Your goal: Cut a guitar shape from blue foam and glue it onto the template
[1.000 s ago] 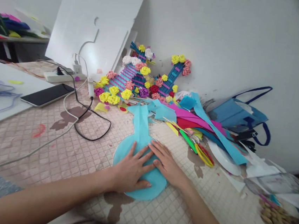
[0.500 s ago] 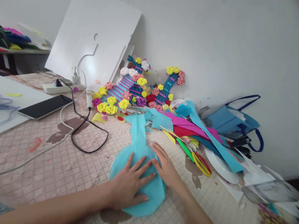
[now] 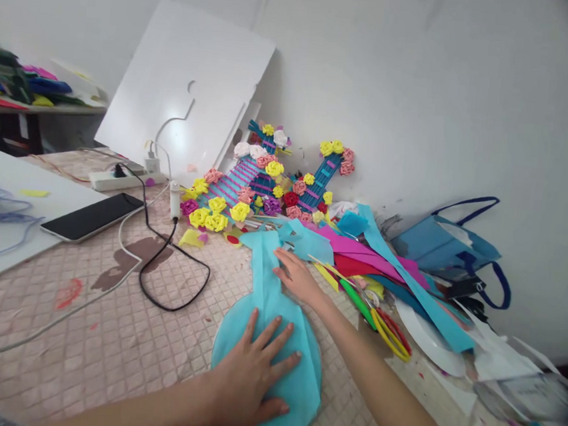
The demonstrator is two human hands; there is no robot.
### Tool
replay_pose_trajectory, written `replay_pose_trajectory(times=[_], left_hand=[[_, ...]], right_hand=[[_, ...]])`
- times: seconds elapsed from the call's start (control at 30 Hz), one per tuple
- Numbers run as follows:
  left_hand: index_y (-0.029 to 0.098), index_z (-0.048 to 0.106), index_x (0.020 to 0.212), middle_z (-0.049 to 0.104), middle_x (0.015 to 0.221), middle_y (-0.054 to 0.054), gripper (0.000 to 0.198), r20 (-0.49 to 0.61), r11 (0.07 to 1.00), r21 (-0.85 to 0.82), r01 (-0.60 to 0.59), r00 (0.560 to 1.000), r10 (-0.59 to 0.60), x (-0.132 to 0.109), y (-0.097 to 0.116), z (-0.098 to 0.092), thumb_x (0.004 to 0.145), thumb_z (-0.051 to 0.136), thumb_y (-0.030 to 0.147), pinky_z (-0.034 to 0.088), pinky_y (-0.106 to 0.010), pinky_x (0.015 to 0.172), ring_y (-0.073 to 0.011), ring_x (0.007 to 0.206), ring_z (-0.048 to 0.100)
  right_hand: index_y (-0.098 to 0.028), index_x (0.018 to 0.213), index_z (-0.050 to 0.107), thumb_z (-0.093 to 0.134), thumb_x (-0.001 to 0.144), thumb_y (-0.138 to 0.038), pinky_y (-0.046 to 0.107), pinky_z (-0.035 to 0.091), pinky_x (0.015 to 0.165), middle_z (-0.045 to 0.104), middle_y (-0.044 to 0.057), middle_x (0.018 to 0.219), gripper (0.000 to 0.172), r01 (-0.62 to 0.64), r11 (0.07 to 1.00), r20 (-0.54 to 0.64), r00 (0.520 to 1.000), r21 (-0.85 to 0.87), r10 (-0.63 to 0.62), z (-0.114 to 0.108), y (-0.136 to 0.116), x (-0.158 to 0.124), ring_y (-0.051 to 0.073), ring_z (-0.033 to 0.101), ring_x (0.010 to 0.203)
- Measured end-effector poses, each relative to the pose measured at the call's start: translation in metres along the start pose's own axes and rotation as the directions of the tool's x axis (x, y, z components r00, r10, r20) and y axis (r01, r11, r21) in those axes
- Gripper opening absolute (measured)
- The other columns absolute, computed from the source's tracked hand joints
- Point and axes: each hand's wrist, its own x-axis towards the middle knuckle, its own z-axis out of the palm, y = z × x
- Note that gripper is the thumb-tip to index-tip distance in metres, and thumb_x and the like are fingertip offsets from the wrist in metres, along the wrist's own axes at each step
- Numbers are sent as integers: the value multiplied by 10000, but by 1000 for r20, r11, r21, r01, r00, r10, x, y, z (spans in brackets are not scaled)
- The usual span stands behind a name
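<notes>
My left hand [image 3: 253, 377] lies palm down, fingers spread, pressing on the round near end of a sky-blue paper cutout [image 3: 268, 302] — flattened, gripping nothing. My right hand [image 3: 300, 278] has loosely bent fingers at the cutout's narrow far end; nothing shows in its grasp, and whether the fingertips press or hover I cannot tell. The cutout lies flat in the near middle of the quilted table cover [image 3: 177, 357]. I judge the step in hand to be smoothing; the next move calls for a steady left palm and light right fingers. To the right are scissors [image 3: 387, 331] and coloured paper strips [image 3: 355, 248]; farther right, a blue bag [image 3: 424, 243]. Far centre, paper flowers [image 3: 215, 222]. Left, a dark-screened phone [image 3: 91, 216]. I can read no brand, label or writing anywhere.
</notes>
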Motion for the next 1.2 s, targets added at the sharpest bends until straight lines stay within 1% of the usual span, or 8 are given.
replay_pose_trajectory(times=[0.13,0.27,0.43,0.67,0.87,0.93,1.03,1.2], left_hand=[[297,270,1489,120,1585,-121,665,-25,1000,-16,-3,1000,3,-2,-1,1,913,376,612,46,-753,1057,-387,1444,84],[295,268,1490,118,1587,-119,662,-56,999,-43,-27,998,24,-3,-4,3,922,315,632,34,-748,1062,-378,1448,72],[285,284,1486,122,1585,-128,666,-63,999,-47,-24,998,21,-3,-3,5,922,292,640,32,-747,1062,-378,1449,69],[287,284,1485,134,1584,-126,669,-67,1000,-12,-25,997,24,-2,-4,8,920,283,646,53,-749,1058,-377,1448,86],[290,285,1484,152,1587,-112,657,-78,999,39,-25,997,28,-1,-4,10,920,344,620,65,-734,1071,-378,1447,105],[285,295,1481,155,1586,-117,656,-85,999,48,-27,996,31,-1,-4,10,922,326,626,73,-730,1072,-377,1447,109],[280,300,1479,156,1585,-123,653,-97,998,54,-32,995,37,-2,-5,11,926,300,629,82,-722,1076,-371,1449,107],[278,314,1473,167,1583,-125,645,-93,997,74,-27,995,34,-1,-4,10,922,352,612,74,-719,1076,-383,1444,125]], right_hand=[[-195,1406,473,452,956,-379,465,264,1151,358,88,1529,487,-4,999,69,998,-54,8,5,15,21,279,290,1417],[-171,1434,433,348,986,-404,540,279,1123,342,127,1531,512,-78,992,74,994,-99,86,1,23,24,323,285,1413],[-236,1476,352,338,985,-446,553,234,1138,217,65,1584,535,-70,994,124,989,-85,81,2,23,26,311,149,1457],[-240,1477,352,325,980,-471,497,224,1158,222,48,1584,549,-88,996,127,988,21,85,4,31,27,281,202,1448],[-213,1378,499,318,976,-475,440,328,1112,420,89,1494,513,-151,975,16,988,162,151,-14,40,27,243,368,1382],[-178,1324,531,263,987,-470,433,407,1044,541,127,1388,520,-185,960,-47,979,211,198,-22,38,19,238,498,1282],[-162,1086,637,304,973,-476,357,547,777,720,111,1036,471,-229,934,-60,965,273,254,-27,26,-6,213,694,902],[-186,801,615,441,916,-405,257,487,551,659,8,657,303,-281,911,-42,951,303,307,-19,1,-58,158,624,592]])
